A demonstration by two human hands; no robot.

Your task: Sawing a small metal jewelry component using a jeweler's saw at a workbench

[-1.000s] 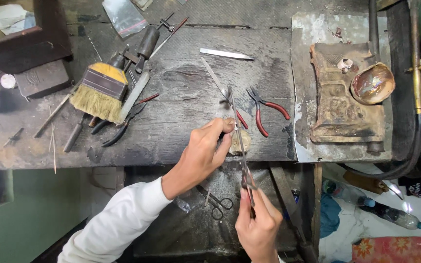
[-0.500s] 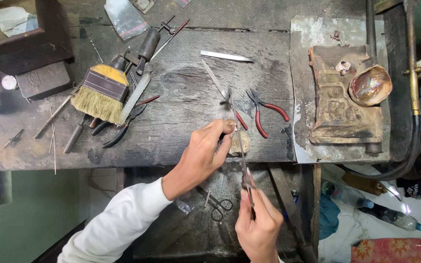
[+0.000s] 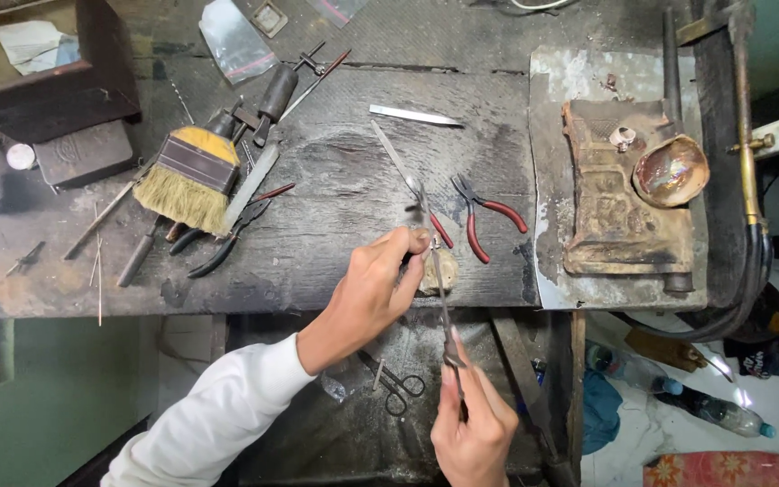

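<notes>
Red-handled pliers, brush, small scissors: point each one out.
Red-handled pliers (image 3: 487, 218): head view, on the handles near the pivot.
Brush (image 3: 182, 176): head view, on the band above the bristles.
Small scissors (image 3: 397, 383): head view, by the pivot.

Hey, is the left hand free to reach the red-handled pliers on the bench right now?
Probably not at once: the left hand is pinching a small piece against the file. The red-handled pliers lie just beyond, nothing between.

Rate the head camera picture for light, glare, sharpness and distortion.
Head view: soft, even light on the dark workbench; glare on the shiny bowl and the bottle; left hand and right hand mostly sharp; wide-angle bending at the edges.
</notes>
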